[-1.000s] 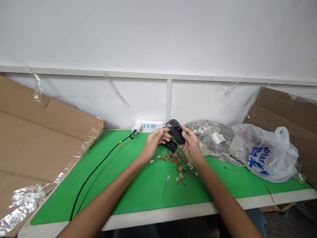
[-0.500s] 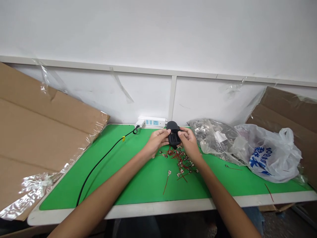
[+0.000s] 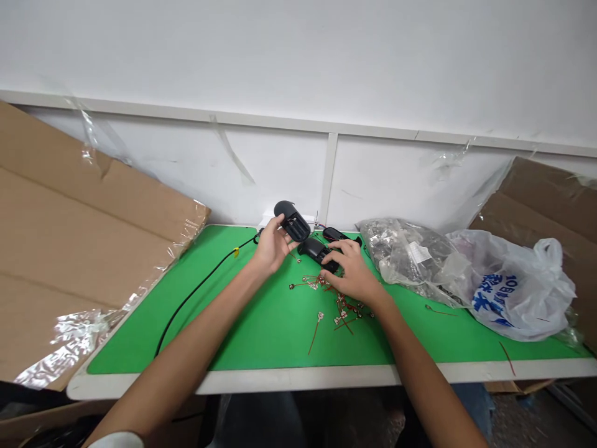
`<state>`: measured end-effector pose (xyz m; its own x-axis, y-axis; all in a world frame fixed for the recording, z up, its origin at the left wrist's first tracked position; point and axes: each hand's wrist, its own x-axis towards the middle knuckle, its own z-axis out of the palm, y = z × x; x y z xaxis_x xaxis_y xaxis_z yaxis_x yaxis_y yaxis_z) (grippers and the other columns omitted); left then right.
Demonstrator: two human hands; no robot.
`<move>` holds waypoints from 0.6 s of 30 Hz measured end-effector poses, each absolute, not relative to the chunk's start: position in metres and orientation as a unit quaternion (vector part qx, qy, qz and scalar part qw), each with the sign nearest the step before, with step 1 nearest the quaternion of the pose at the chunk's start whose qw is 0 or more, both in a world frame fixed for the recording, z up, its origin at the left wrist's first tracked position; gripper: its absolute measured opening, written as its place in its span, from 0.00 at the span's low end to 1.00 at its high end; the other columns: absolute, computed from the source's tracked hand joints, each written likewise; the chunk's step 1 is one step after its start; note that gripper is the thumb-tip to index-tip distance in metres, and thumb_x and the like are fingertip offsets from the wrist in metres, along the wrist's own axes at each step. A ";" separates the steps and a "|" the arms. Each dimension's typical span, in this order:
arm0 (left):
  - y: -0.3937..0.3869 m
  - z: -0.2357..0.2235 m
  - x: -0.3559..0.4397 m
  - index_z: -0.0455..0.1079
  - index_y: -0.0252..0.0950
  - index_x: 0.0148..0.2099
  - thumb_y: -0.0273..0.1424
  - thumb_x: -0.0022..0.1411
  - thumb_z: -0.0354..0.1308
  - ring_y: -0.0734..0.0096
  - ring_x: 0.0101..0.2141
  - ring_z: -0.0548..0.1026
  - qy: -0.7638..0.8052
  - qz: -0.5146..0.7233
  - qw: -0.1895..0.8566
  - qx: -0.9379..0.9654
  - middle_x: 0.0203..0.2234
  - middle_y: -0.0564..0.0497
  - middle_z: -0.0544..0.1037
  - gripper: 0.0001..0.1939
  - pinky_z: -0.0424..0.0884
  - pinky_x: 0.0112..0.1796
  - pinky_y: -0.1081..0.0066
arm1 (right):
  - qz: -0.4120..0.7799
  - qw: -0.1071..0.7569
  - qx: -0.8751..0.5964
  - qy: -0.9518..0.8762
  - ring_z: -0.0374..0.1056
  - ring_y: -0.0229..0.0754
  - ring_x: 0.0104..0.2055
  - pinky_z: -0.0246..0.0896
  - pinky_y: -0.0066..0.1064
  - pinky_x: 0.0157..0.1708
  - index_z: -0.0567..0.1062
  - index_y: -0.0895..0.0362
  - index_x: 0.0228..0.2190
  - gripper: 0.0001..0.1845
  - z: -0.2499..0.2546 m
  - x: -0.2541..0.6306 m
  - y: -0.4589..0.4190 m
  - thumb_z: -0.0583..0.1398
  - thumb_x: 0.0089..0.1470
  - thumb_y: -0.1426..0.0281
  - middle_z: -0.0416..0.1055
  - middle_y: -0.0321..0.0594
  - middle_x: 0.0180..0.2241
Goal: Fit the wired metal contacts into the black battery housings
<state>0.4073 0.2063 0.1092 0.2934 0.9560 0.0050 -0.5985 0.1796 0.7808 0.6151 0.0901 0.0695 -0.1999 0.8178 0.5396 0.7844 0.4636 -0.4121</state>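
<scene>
My left hand (image 3: 273, 247) is closed on a black plastic shell half (image 3: 291, 220), lifted above the green mat (image 3: 261, 330) near the back wall. My right hand (image 3: 351, 274) rests on another black casing part (image 3: 318, 253) that lies on the mat, fingers curled over it. A third black piece (image 3: 334, 234) lies just behind that. A heap of small metal contacts with red wires (image 3: 339, 305) is spread on the mat below and beside my right hand.
A white power strip sits by the wall, mostly hidden behind the lifted shell. A black cable (image 3: 196, 292) runs left across the mat. Clear bag of parts (image 3: 405, 255) and white plastic bag (image 3: 508, 286) at right. Cardboard sheets (image 3: 69, 236) lean at both sides.
The black housing held together in both hands has come apart: my left hand lifted one half up and left, my right hand lowered to the other part on the mat.
</scene>
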 end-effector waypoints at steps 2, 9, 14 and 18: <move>0.205 0.107 0.408 0.71 0.34 0.42 0.40 0.58 0.67 0.68 0.27 0.78 0.272 0.539 0.722 0.337 0.30 0.50 0.79 0.16 0.75 0.28 0.70 | 0.024 0.333 -0.511 -0.792 0.49 0.61 0.69 0.56 0.59 0.64 0.80 0.50 0.43 0.13 0.065 0.607 0.088 0.68 0.57 0.60 0.65 0.47 0.62; 0.189 0.088 0.395 0.68 0.37 0.40 0.43 0.56 0.72 0.78 0.18 0.66 0.298 0.502 0.739 0.336 0.23 0.58 0.69 0.20 0.63 0.18 0.75 | 0.029 0.294 -0.474 -0.829 0.44 0.63 0.72 0.54 0.61 0.66 0.80 0.52 0.45 0.12 0.045 0.576 0.090 0.66 0.62 0.61 0.61 0.48 0.66; 0.179 0.069 0.384 0.68 0.36 0.43 0.49 0.62 0.63 0.79 0.17 0.64 0.248 0.522 0.743 0.338 0.25 0.56 0.71 0.21 0.65 0.20 0.74 | 0.033 0.311 -0.461 -0.831 0.50 0.59 0.68 0.55 0.59 0.66 0.78 0.54 0.36 0.03 0.040 0.564 0.096 0.63 0.63 0.70 0.69 0.45 0.61; 0.176 0.066 0.387 0.70 0.33 0.49 0.49 0.64 0.59 0.73 0.21 0.70 0.226 0.533 0.733 0.356 0.30 0.51 0.76 0.23 0.69 0.23 0.72 | 0.038 0.342 -0.449 -0.825 0.62 0.54 0.59 0.62 0.52 0.59 0.74 0.54 0.40 0.04 0.050 0.569 0.092 0.58 0.66 0.72 0.74 0.49 0.51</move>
